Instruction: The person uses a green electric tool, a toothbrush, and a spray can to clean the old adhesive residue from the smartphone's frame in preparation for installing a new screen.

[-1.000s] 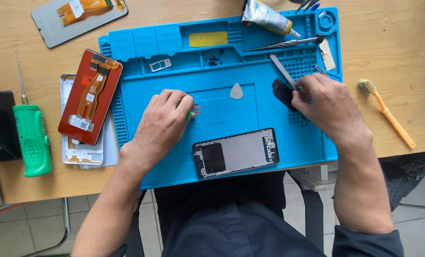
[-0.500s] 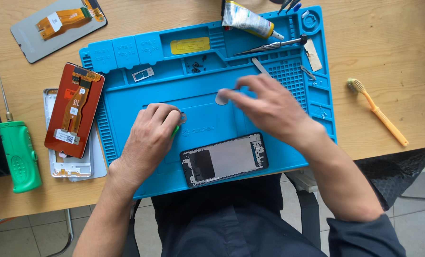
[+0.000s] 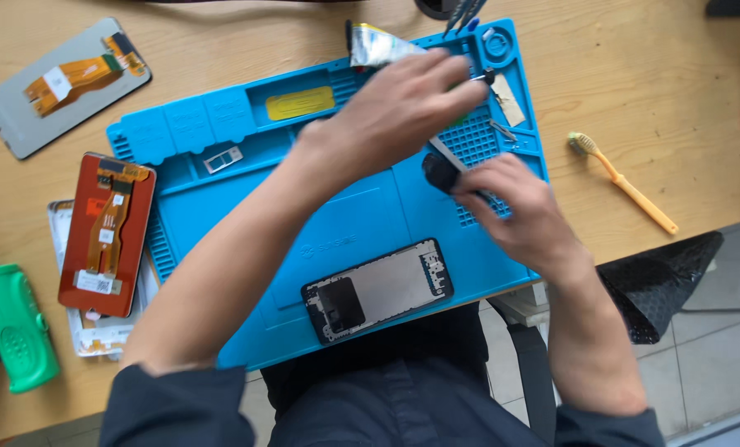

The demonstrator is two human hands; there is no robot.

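Observation:
My left hand reaches across the blue silicone work mat to its far right corner. Its fingers are pinched on thin tweezers, whose dark end sticks out past the fingertips. My right hand rests on the mat's right side, with the fingertips gripping a small black part beside a flat grey metal pry tool. An opened phone lies back-up near the mat's front edge, between my arms.
A glue tube lies at the mat's far edge. On the wooden desk are an orange-backed screen on a white frame at left, a grey display panel, a green tool and an orange brush.
My left hand left the mat's middle and crossed to the far right corner over the tweezers. My right hand drew back from the centre to the small black part at right.

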